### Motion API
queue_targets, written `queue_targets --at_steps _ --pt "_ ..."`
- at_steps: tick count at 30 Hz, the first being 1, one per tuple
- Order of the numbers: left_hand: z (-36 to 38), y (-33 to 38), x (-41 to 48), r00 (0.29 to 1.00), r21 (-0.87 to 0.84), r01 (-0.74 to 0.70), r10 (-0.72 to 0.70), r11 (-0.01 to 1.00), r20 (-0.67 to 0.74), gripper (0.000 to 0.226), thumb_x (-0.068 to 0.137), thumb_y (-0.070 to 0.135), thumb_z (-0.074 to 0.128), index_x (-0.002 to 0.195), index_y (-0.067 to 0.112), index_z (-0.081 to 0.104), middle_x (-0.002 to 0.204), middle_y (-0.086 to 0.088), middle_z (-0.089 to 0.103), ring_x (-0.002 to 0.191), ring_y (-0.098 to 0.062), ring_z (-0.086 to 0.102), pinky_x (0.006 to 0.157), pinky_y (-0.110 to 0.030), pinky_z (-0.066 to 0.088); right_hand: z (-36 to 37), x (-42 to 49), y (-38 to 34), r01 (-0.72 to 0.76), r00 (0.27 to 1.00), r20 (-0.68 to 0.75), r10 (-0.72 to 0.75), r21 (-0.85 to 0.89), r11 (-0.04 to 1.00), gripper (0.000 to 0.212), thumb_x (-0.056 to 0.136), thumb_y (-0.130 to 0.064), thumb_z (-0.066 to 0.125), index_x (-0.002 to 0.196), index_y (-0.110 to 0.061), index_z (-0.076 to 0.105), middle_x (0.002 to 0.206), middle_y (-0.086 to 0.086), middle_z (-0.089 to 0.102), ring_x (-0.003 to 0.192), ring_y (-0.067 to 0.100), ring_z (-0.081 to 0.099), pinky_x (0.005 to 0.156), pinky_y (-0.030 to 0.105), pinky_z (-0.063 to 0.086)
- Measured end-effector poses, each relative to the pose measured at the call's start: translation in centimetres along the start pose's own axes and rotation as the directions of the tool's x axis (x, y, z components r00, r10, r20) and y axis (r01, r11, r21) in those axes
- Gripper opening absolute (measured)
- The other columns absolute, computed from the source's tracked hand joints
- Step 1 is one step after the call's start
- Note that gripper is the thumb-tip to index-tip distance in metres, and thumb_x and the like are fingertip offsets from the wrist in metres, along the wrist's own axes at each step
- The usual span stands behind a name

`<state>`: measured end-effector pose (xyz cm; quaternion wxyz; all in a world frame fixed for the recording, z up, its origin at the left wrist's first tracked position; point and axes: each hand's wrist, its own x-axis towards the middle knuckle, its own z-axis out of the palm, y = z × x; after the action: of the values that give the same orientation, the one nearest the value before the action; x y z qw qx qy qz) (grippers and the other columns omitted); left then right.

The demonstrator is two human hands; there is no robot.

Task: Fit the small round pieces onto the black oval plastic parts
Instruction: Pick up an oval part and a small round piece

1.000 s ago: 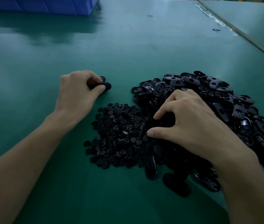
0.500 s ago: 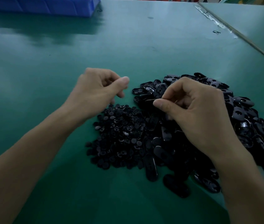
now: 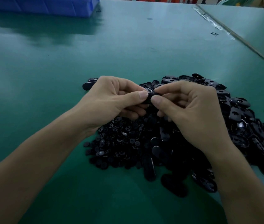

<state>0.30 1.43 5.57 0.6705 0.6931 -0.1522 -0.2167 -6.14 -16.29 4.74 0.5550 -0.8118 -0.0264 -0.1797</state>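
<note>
L & R meet above the heaps: left hand [image 3: 112,97] & right hand [image 3: 192,110] both pinch, thumb vs curled fingers [image 3: 137,96], one black oval plastic part [image 3: 149,96] held off the green tabletop [image 3: 95,46]. Any round piece in the pinch: can't tell. Below, the pile of small round black pieces [image 3: 120,143] is partly hidden by the wrists. The heap of black oval parts [image 3: 241,118] sits to the right. Loose oval parts [image 3: 87,84] lie just behind the L hand. Blue plastic bin [image 3: 47,5] at the far left.

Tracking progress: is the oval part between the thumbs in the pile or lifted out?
Lifted out: the left hand and right hand both pinch the black oval part above the pile.
</note>
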Motion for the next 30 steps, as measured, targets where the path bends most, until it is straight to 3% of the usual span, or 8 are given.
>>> queue_targets --at_steps 8,10,14,19,21,24,27,30 --pt "0.3 -0.1 0.0 1.000 0.018 -0.007 0.007 1.000 -0.003 0.015 0.095 0.018 0.060 0.089 0.012 0.073 0.081 -0.007 0.076 0.069 -0.013 0.072 0.062 -0.020 0.058 -0.1 0.1 0.0 -0.057 0.998 0.019 0.056 0.086 0.995 0.013 0.089 -0.007 0.072 0.087 -0.020 0.072 0.068 -0.001 0.074 0.061 0.015 0.072 0.054 0.019 0.052" --pt "0.2 -0.1 0.0 0.999 0.003 -0.031 0.031 1.000 -0.020 0.011 0.087 0.022 0.068 0.089 0.013 0.073 0.079 -0.006 0.076 0.070 -0.013 0.071 0.063 -0.022 0.058 -0.1 0.1 0.1 -0.069 0.998 0.017 0.067 0.101 0.992 0.013 0.090 -0.006 0.071 0.087 -0.019 0.072 0.069 -0.001 0.074 0.062 0.017 0.073 0.054 0.020 0.052" --pt "0.1 -0.2 -0.1 0.991 -0.039 -0.127 0.126 0.991 -0.033 0.036 0.061 0.022 0.083 0.095 0.015 0.071 0.076 -0.003 0.074 0.067 -0.012 0.067 0.063 -0.021 0.057 0.4 -0.1 0.0 -0.127 0.992 0.027 0.124 0.207 0.970 0.010 0.092 -0.006 0.068 0.088 -0.015 0.068 0.072 0.004 0.075 0.063 0.021 0.074 0.054 0.023 0.054" --pt "0.2 -0.3 0.2 0.962 0.007 -0.236 0.235 0.972 -0.136 0.027 0.065 0.022 0.080 0.090 0.019 0.070 0.077 0.004 0.073 0.067 -0.005 0.064 0.058 -0.016 0.052 1.5 -0.5 -0.1 -0.165 0.985 0.098 0.144 0.250 0.954 0.010 0.094 -0.007 0.066 0.087 -0.013 0.062 0.076 0.008 0.076 0.065 0.025 0.074 0.052 0.025 0.054" --pt "0.2 -0.5 0.3 0.965 0.014 -0.235 0.235 0.972 -0.120 0.022 0.069 0.020 0.078 0.090 0.019 0.072 0.081 0.003 0.073 0.070 -0.006 0.066 0.062 -0.019 0.056 1.8 -0.6 -0.1 -0.148 0.986 0.098 0.133 0.166 0.975 0.010 0.094 -0.009 0.067 0.087 -0.016 0.062 0.074 0.003 0.076 0.064 0.021 0.074 0.053 0.026 0.054" --pt "0.2 -0.8 0.3 0.966 0.024 -0.227 0.228 0.974 -0.121 0.017 0.082 0.006 0.074 0.092 0.018 0.072 0.083 0.003 0.072 0.069 -0.011 0.070 0.063 -0.029 0.060 1.7 -0.8 0.0 -0.002 1.000 0.030 0.008 -0.191 0.982 0.006 0.090 -0.018 0.070 0.086 -0.022 0.071 0.070 -0.007 0.072 0.062 0.008 0.066 0.057 0.024 0.051" --pt "0.0 -1.0 0.4 0.948 0.113 -0.230 0.249 0.967 -0.200 0.018 0.088 0.005 0.072 0.093 0.022 0.071 0.087 0.000 0.068 0.072 -0.021 0.072 0.058 -0.031 0.060 1.8 -1.2 -0.2 0.140 0.988 0.125 -0.086 -0.540 0.830 0.009 0.088 -0.033 0.071 0.093 -0.028 0.076 0.082 -0.010 0.063 0.082 0.014 0.056 0.068 0.037 0.050" --pt "-0.3 -1.0 0.6 0.928 0.199 -0.222 0.269 0.955 -0.258 0.018 0.092 0.009 0.069 0.094 0.027 0.069 0.091 0.001 0.063 0.081 -0.028 0.073 0.054 -0.029 0.059 2.4 -1.4 -0.9 0.229 0.946 0.325 0.011 -0.690 0.687 0.021 0.091 -0.047 0.065 0.102 -0.031 0.074 0.094 -0.009 0.052 0.097 0.013 0.043 0.073 0.029 0.038"
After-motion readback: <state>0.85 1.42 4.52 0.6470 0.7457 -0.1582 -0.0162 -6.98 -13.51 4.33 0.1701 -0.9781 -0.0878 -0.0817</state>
